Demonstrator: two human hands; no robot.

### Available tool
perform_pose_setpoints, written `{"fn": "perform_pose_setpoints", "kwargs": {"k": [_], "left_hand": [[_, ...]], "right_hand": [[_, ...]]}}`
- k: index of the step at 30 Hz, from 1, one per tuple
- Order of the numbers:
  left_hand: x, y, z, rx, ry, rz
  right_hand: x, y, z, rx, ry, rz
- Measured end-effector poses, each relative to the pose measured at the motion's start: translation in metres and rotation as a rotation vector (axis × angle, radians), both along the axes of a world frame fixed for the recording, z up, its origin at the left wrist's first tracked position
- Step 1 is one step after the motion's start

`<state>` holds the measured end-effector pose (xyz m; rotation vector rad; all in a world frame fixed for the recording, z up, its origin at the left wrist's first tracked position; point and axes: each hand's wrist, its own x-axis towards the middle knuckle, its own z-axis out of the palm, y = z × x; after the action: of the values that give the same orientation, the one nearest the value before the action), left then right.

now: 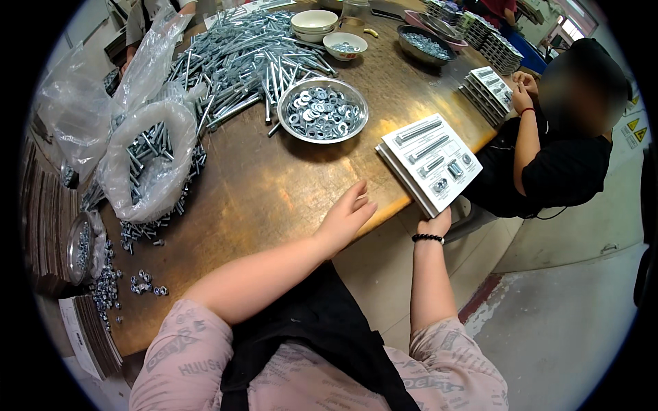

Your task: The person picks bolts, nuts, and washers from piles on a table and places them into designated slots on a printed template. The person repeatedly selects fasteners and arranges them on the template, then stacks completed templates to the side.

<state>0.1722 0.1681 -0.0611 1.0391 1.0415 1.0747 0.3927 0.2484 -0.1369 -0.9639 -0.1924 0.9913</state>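
pale bowls (pixel 313 27) stand stacked at the back, yellow triangular signs (pixel 638 129) at right.

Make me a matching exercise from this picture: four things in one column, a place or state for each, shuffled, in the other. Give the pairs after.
Things
1. Washers
2. Right hand
3. Left hand
4. Plastic bag

Places and states
a. Near the table's edge, with nothing visible in its grip
b. Clear, its mouth open, with bolts inside
c. At the lower edge of a stack of printed cards
d. Heaped in a round metal bowl

Pairs: 1-d, 2-c, 3-a, 4-b
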Motion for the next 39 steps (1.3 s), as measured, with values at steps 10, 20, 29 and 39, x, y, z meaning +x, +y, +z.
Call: {"fn": "perform_pose_setpoints", "kwargs": {"k": [10, 20, 29, 39], "left_hand": [[-0.105, -0.094, 0.002, 0.462, 0.88, 0.03], [-0.101, -0.111, -0.01, 0.568, 1.188, -0.074], [-0.106, -0.111, -0.021, 0.619, 1.133, -0.049], [-0.11, -0.125, -0.036, 0.622, 0.914, 0.12]], "right_hand": [[0.067, 0.078, -0.007, 0.061, 0.022, -0.002], [0.122, 0.137, -0.015, 0.03, 0.053, -0.006], [0.221, 0.179, -0.076, -0.028, 0.171, 0.231], [0.098, 0.071, -0.016, -0.14, -0.296, -0.333]]}}
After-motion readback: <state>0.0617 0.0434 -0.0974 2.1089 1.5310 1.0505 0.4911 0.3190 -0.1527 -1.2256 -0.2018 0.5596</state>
